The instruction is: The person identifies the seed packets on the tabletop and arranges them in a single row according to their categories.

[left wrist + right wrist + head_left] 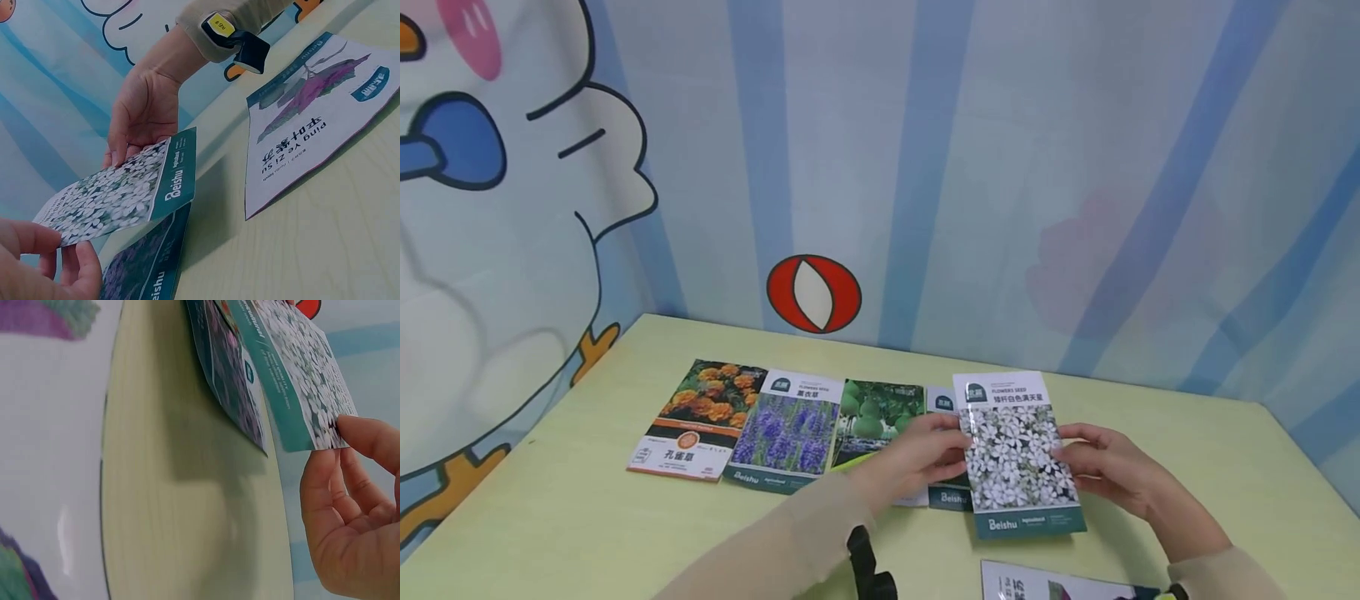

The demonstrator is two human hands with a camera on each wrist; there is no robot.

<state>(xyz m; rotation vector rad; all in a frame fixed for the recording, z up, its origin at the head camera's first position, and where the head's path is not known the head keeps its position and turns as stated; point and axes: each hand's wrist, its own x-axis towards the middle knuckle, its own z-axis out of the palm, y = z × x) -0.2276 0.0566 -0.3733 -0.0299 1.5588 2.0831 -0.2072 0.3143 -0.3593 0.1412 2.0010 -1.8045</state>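
Observation:
A seed packet printed with white flowers [1018, 462] is held above the table by both hands, tilted, as the left wrist view shows. My left hand [913, 462] pinches its left edge between thumb and fingers; in the left wrist view this hand [53, 265] is at the lower left. The right hand [1112, 467] grips the opposite edge, thumb on the printed face and fingers beneath, plain in the right wrist view [353, 515]. Partly hidden under the white-flower packet is another Beishu packet [951, 497], purplish in the left wrist view.
Leftward in a row lie packets with orange marigolds [696, 425], purple lavender [786, 429] and green gourds [880, 408], the last partly covered by the left arm. A purple-leaf packet [306, 119] lies near the front edge. Behind the pale yellow table [580, 500] hangs a cartoon-printed cloth [850, 167].

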